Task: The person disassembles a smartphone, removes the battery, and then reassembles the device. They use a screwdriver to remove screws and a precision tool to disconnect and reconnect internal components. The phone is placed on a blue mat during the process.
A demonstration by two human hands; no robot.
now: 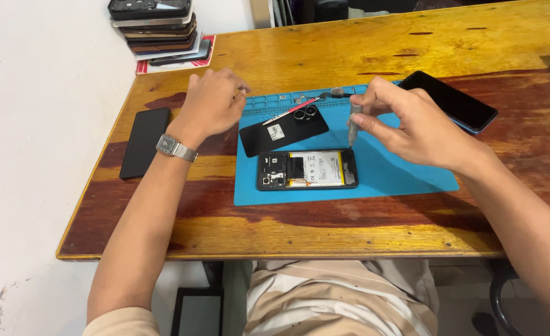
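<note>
An opened black phone [306,169] lies on a blue repair mat [393,171], its white battery and circuit boards showing. Its removed black back cover [284,130] rests just above it. My right hand [412,124] holds a small grey screwdriver [354,124] upright, the tip above the phone's right end. My left hand [211,102] hovers at the mat's upper left corner with fingers curled; a metal watch is on that wrist. Whether the left hand holds anything small is hidden. A red-handled tool [290,111] lies at the mat's top edge.
A black phone [144,142] lies face down at the left of the wooden table [324,230]. Another dark phone [455,101] rests at the mat's upper right. A stack of phones [159,28] stands at the far left corner. The table's front edge is near my lap.
</note>
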